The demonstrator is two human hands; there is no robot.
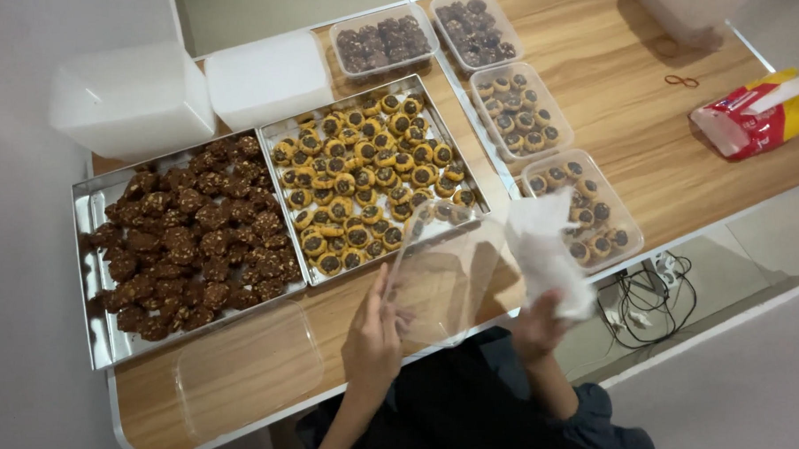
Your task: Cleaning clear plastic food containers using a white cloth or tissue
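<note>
Head view. The left hand (373,340), at 6 o'clock in the frame, grips the near edge of an empty clear plastic container (441,272), holding it tilted above the bench (625,93). The right hand (538,324), at 5 o'clock, is closed on a white tissue (542,246) that rests against the container's right side.

At 12 o'clock from the container sits a metal tray of yellow thumbprint cookies (367,177); at 9 o'clock, a metal tray of dark chocolate cookies (188,241). A filled container of thumbprint cookies (585,211) lies just beside the tissue at 2 o'clock. A clear lid (245,371) lies flat at 8 o'clock.

To wipe well: keep the container steady, press the tissue into each corner, and hold it away from the cookie tray.
</note>
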